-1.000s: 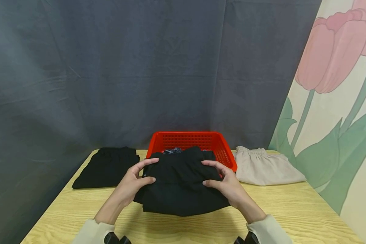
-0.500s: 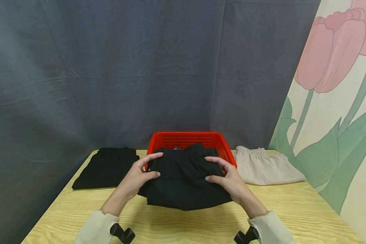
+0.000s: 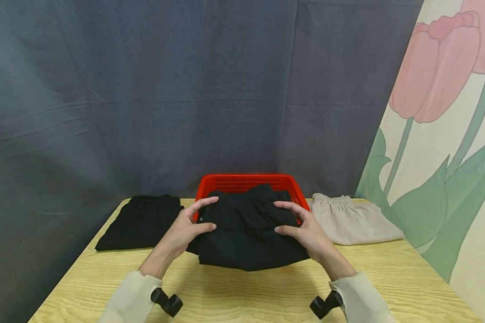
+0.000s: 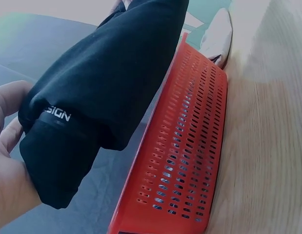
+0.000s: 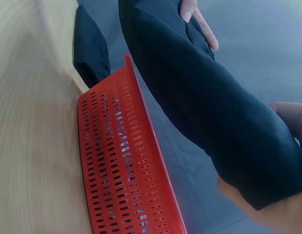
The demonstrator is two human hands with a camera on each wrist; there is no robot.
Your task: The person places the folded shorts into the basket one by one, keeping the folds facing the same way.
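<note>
A folded black garment (image 3: 248,237) is held up in front of the red plastic basket (image 3: 242,181), covering most of it in the head view. My left hand (image 3: 186,228) grips its left side, thumb and index finger on top. Opposite, my right hand (image 3: 307,226) holds the right side likewise. The remaining fingers are mostly hidden under the cloth. In the left wrist view, white letters reading "SIGN" show near the garment's edge. Both wrist views place the garment above the rim of the basket (image 4: 175,146), apart from the table.
A folded black garment (image 3: 141,223) lies on the table's left side, and folded beige bottoms with a gathered waist (image 3: 351,220) lie on the right. Patterned cloth shows through the basket's holes. A dark curtain (image 3: 165,98) hangs behind the wooden table (image 3: 242,296).
Both hands have carried the black garment forward and slightly right, so that it hides more of the basket and the cloth inside. The garments on either side have stayed put.
</note>
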